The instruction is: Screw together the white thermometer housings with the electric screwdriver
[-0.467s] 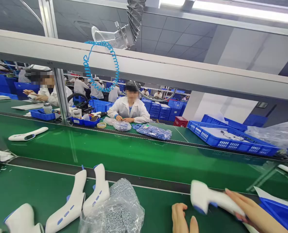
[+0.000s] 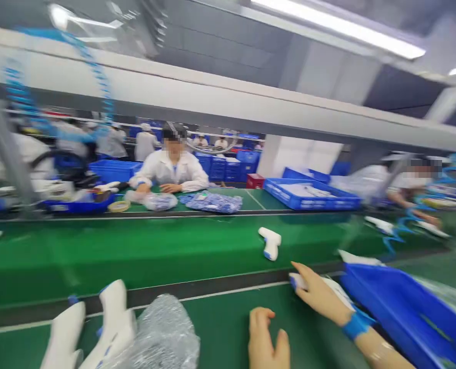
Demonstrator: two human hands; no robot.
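Observation:
My right hand [image 2: 320, 294] reaches over a white device with a blue tip [image 2: 297, 281], which is partly hidden under the fingers. Its thumb and fingers are spread, and no grip shows. A blue band circles this wrist. My left hand [image 2: 265, 338] is nearer, above the green work surface, fingers loosely bent, thumb apart, with nothing in it. On the green conveyor belt beyond lies a white pistol-shaped device [image 2: 271, 243], touched by neither hand. More white housings with blue parts [image 2: 110, 323] lie at the lower left, beside a clear plastic bag [image 2: 164, 333].
A blue tray [image 2: 408, 307] stands right of my right hand. Across the belt, a person in white [image 2: 172, 169] sits behind bagged blue parts [image 2: 214, 202]. A blue crate [image 2: 312, 197] is at their side. A metal beam [image 2: 212, 102] spans overhead.
The view has swung to the right. My right hand has let go of the white device it held, and a pistol-shaped device now lies on the belt. The left hand remains free.

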